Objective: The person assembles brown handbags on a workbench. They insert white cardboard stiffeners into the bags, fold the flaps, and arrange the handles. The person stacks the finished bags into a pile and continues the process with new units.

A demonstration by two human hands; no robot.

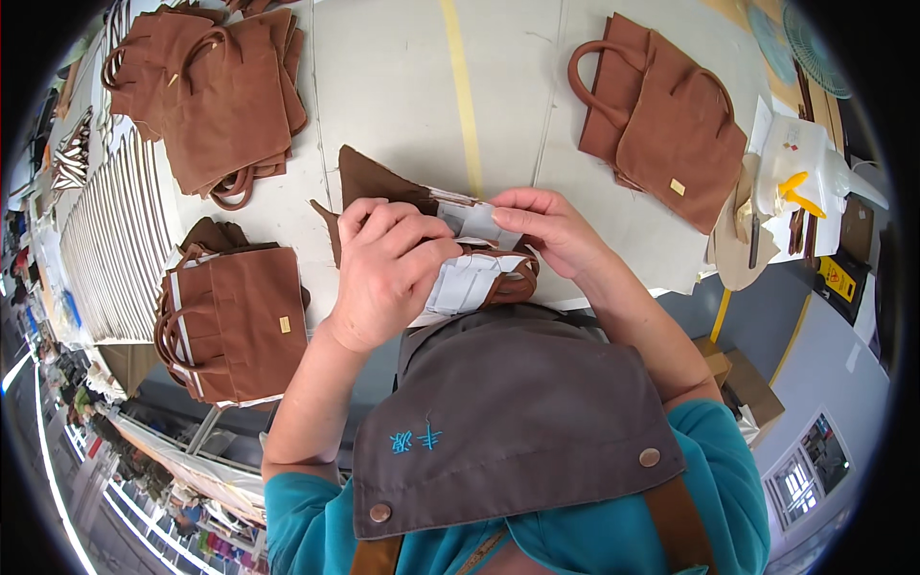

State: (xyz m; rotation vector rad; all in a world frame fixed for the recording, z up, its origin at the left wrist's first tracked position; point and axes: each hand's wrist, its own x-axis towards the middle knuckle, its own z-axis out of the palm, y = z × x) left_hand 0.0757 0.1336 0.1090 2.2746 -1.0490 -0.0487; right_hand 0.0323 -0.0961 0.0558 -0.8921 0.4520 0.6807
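Observation:
At the near table edge, in front of my apron, I hold a partly made brown bag piece [376,180]. Its pale grey-white backing [465,222] faces up between my hands, and a rolled brown handle [517,285] curves at its lower right. My left hand [388,264] is closed over the piece's left side, fingers curled onto the edge. With thumb and fingers, my right hand [546,222] pinches the right end of the backing. What lies under the left fingers is hidden.
Brown handbag panels with handles [216,105] are stacked at the far left. A brown bag [244,326] lies nearer left, more panels [671,125] far right. Striped material [105,230] covers the left side. A white container [800,158] and yellow-handled tool [800,195] sit right.

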